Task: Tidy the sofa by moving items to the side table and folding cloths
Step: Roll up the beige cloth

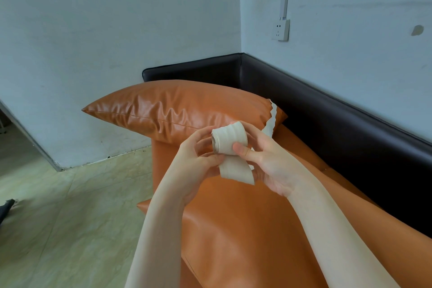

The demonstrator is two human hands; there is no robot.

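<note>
A cream roll of paper tissue [230,139] is held up over the orange sofa seat [245,229]. My left hand [198,161] grips the roll's open end and the loose strip hanging below it. My right hand [264,161] holds the roll from the right side, thumb pressed on its front. One loose tail of the tissue [271,121] runs up behind my right hand onto the orange pillow [177,110]. Another short strip hangs down between my hands.
The sofa has a dark brown backrest [327,119] along the wall and corner. A second orange cushion [233,241] lies under my forearms. Tiled floor [70,217] spreads to the left. A wall socket [280,29] is above the backrest.
</note>
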